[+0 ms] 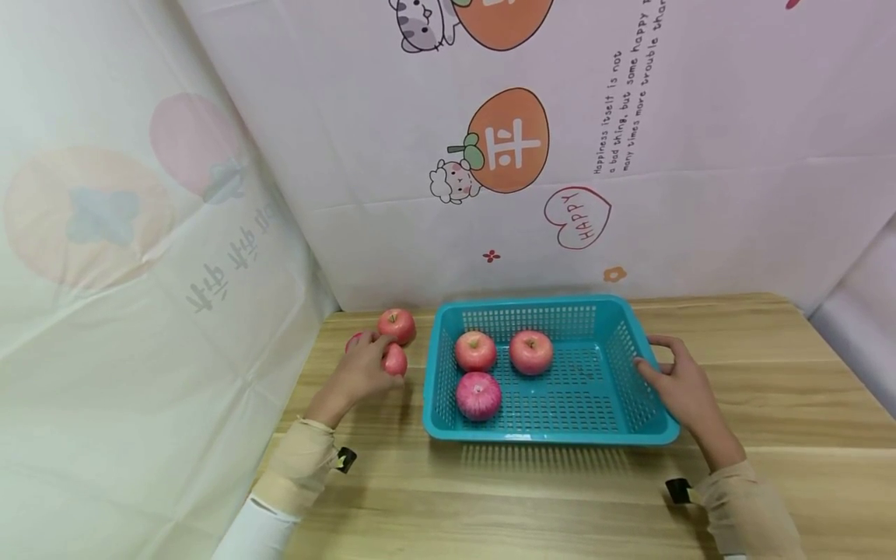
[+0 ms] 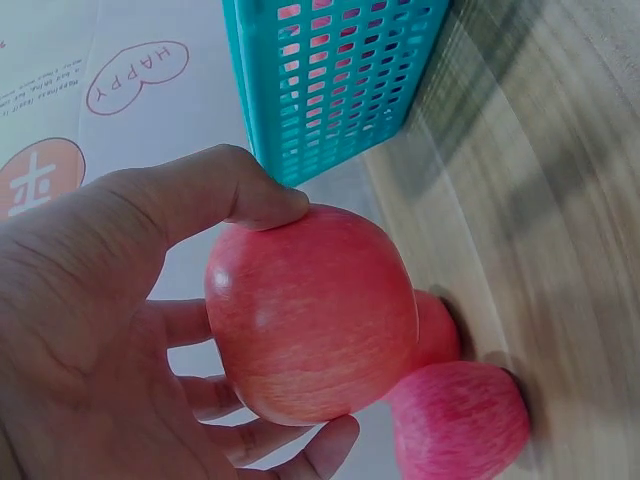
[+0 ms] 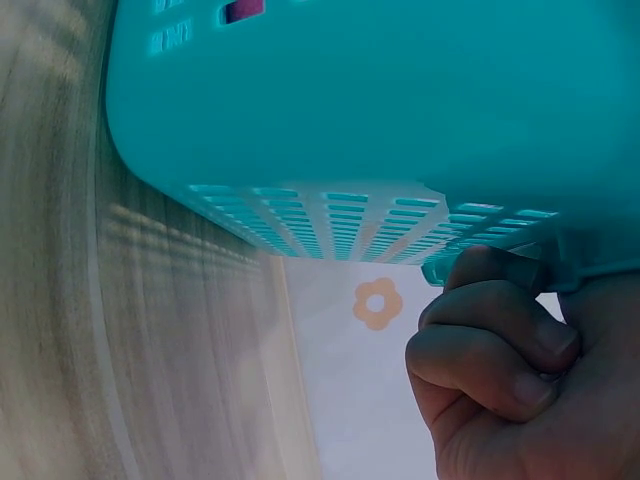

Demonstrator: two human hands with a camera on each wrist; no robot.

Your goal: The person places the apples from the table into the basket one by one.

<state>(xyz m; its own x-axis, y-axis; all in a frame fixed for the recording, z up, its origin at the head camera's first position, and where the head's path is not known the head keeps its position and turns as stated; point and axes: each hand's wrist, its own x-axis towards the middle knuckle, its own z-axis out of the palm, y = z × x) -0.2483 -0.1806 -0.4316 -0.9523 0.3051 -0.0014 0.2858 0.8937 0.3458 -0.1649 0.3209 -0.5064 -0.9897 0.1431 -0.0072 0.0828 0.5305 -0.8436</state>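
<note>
My left hand (image 1: 360,367) grips a red apple (image 2: 310,315) between the thumb and curled fingers, left of the blue-green plastic basket (image 1: 553,438). Beyond that hand stands another red apple (image 1: 397,323), and a pinker one (image 2: 460,420) shows partly behind the fingers. At the basket's right end my right hand (image 1: 686,387) holds the rim, fingers curled round the edge in the right wrist view. Inside the basket, toward its left, sit two red apples (image 1: 476,351) and a pink, streaked round fruit (image 1: 479,396).
The basket stands on a wood-grain table (image 1: 413,498). A printed white cloth (image 1: 392,249) hangs along the table's back edge, and a second pale cloth (image 1: 140,373) hangs at the left.
</note>
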